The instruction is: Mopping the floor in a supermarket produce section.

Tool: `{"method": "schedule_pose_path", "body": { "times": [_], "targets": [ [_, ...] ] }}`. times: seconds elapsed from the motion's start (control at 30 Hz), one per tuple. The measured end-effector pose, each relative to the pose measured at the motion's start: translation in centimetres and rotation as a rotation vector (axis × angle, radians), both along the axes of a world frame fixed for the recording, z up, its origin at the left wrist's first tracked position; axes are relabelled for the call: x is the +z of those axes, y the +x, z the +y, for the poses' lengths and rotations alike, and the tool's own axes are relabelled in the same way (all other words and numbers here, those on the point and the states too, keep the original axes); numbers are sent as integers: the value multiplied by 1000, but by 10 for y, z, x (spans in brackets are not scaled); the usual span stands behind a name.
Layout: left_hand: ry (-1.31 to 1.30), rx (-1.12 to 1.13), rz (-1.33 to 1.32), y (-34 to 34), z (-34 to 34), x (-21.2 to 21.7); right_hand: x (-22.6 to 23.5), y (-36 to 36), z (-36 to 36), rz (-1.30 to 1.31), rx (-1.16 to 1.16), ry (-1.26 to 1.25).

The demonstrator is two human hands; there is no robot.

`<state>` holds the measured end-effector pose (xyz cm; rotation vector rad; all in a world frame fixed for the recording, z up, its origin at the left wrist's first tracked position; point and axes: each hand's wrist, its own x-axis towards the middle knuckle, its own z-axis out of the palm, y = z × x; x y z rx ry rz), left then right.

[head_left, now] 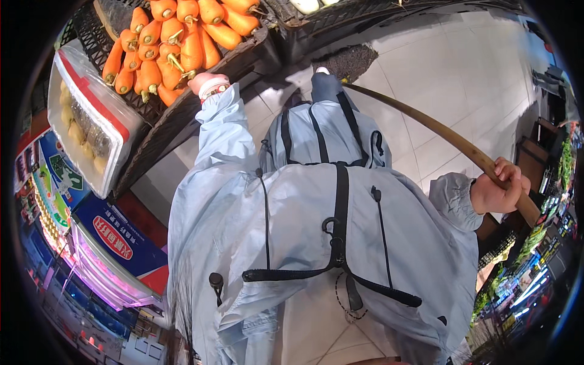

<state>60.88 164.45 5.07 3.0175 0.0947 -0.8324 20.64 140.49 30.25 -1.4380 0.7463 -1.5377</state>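
Note:
My right hand [502, 187] is closed around a long wooden handle [435, 125] on the right. The handle slants down toward a dark, bristly mass [353, 62] on the floor, which looks like a broom head. My left hand [210, 85], with a band at its wrist, is at the rim of a dark crate [182, 118] on the far left. Orange carrots [173, 45] are piled in that crate, right beside the hand. Its fingers are mostly hidden by the angle, so I cannot tell whether they grip anything.
A white foam box [91, 121] with pale, round produce under plastic film stands left of the carrots. Below it is a lit display case with a blue panel [118, 234]. Another crate [331, 17] is at the top. Pale floor tiles [450, 61] stretch ahead; greens and shelves line the right.

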Motion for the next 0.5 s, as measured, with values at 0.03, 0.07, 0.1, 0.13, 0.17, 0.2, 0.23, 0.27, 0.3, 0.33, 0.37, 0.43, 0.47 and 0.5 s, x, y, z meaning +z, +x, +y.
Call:
{"method": "schedule_pose_path", "body": {
  "times": [0.03, 0.07, 0.1, 0.13, 0.17, 0.2, 0.23, 0.27, 0.3, 0.33, 0.37, 0.43, 0.47, 0.5],
  "targets": [
    [107, -89, 36, -3, -6, 12, 0, 6, -3, -2, 12, 0],
    [214, -178, 72, -5, -12, 23, 0, 12, -6, -1, 7, 2],
    [320, -265, 112, -7, -16, 30, 0, 18, -7, 2, 3, 3],
    [426, -353, 152, -8, -18, 33, 0, 24, -7, 0, 16, 4],
    [428, -340, 152, -8, -19, 33, 1, 30, -7, 7, 30, -7],
    [422, -344, 143, -9, -18, 33, 0, 35, -6, 14, 43, -15],
    [418, -348, 133, -11, -17, 35, 0, 39, -7, 12, 54, -9],
    [393, -388, 140, -12, -17, 38, 0, 42, -8, -8, 92, -1],
    [395, -370, 131, -10, -19, 36, 1, 46, -7, -28, 120, 4],
    [410, -384, 155, -9, -19, 35, 0, 52, -5, -29, 121, 8],
    [424, -398, 181, -9, -19, 34, -1, 59, -3, -43, 105, 5],
    [372, -327, 39, -12, -11, 23, -2, 64, -9, -47, 103, 2],
    [329, -302, 16, -13, -9, 19, -3, 65, -13, -54, 106, 1],
    [331, -298, 16, -12, -7, 16, -4, 69, -15, -67, 106, 1]
  ]
}}
